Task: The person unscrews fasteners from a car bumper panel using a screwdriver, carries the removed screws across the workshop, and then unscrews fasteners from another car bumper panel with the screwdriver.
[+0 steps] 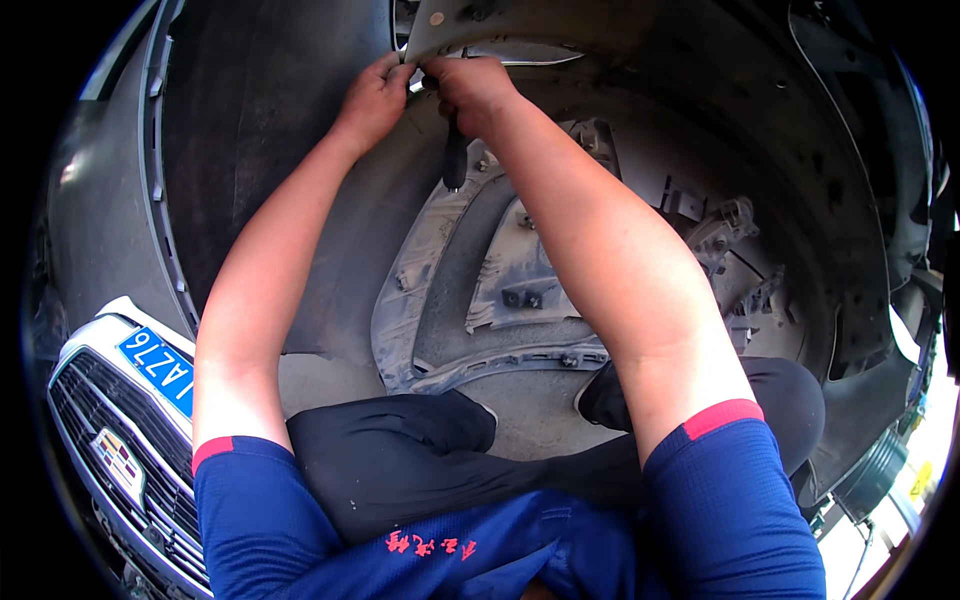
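**Working close-handed at the edge of a broad grey plastic panel (500, 24)**

Spreads across the top centre of the frame, just above both hands, with a smooth matte face, a round tan spot and a curved lower edge. Holding a slim black tool handle (455, 155) in the curled right hand (478, 95), with the lower end hanging straight down below the fist. Reaching to the same edge, just to the left, with the left hand (374, 103), thumb and fingers narrow together; cannot tell whether pinching the panel or something small hidden there.

Lying below the hands, centre of the frame: a dusty grey curved plastic frame (399, 305), ribbed and dotted with clips, around a dusty ribbed tapering plate (515, 265). Standing at lower left: a white car front with a chrome-barred grille (85, 395). Bending along the right: a dark, scuffed plastic shell (850, 200).
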The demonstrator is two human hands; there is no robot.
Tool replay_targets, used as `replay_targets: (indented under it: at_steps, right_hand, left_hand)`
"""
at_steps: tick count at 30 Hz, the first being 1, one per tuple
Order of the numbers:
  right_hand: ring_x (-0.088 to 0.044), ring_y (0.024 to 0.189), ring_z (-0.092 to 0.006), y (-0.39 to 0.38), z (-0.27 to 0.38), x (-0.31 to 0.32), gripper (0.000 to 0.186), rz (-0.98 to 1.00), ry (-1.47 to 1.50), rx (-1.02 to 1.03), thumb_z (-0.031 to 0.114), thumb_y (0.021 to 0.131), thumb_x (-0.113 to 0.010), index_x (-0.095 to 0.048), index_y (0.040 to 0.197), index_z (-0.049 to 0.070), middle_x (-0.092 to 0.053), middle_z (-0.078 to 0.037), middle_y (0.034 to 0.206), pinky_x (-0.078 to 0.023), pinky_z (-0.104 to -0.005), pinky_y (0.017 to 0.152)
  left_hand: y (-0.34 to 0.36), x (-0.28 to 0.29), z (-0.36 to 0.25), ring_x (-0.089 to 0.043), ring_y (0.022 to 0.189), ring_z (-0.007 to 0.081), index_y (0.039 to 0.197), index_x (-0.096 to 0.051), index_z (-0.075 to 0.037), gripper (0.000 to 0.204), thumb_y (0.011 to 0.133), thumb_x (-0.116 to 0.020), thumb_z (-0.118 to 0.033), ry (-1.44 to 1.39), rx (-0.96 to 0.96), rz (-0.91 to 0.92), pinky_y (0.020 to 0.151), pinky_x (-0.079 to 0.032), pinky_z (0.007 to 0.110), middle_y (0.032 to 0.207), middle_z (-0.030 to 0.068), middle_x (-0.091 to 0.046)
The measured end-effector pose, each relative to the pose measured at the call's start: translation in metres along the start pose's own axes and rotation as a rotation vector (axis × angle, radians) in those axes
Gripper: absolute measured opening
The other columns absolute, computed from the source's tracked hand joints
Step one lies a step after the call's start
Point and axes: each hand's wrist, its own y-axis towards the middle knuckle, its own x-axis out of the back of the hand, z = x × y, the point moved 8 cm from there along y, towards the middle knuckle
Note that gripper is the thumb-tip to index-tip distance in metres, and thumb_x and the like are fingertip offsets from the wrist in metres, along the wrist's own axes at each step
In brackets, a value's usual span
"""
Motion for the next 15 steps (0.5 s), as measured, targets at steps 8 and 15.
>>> replay_targets:
  at_steps: [8,15]
  right_hand:
    - [-0.046,0.055,-0.0127,-0.003,-0.001,-0.004,0.017,0.027,-0.067,-0.043,0.017,0.084,-0.077,-0.064,0.081,0.006,-0.058,-0.003,0.073,-0.035,-0.0308,0.048]
    - [-0.058,0.061,-0.0198,-0.001,0.005,0.008,0.024,-0.012,-0.107,0.031,0.015,0.076,-0.078,-0.066,0.087,-0.002,-0.062,-0.008,0.074,-0.045,-0.0374,0.053]
  left_hand:
    - [-0.002,0.001,0.002,-0.058,0.092,0.012,0.122,-0.064,-0.002,0.033,0.103,-0.05,-0.025,-0.01,0.015,-0.011,0.086,-0.046,0.029,0.099,0.0048,-0.069]
    - [0.004,-0.004,0.003,-0.06,0.095,0.0136,0.123,-0.064,-0.002,0.034,0.102,-0.05,-0.025,-0.051,-0.012,0.008,0.088,-0.047,0.029,0.103,0.0063,-0.071]
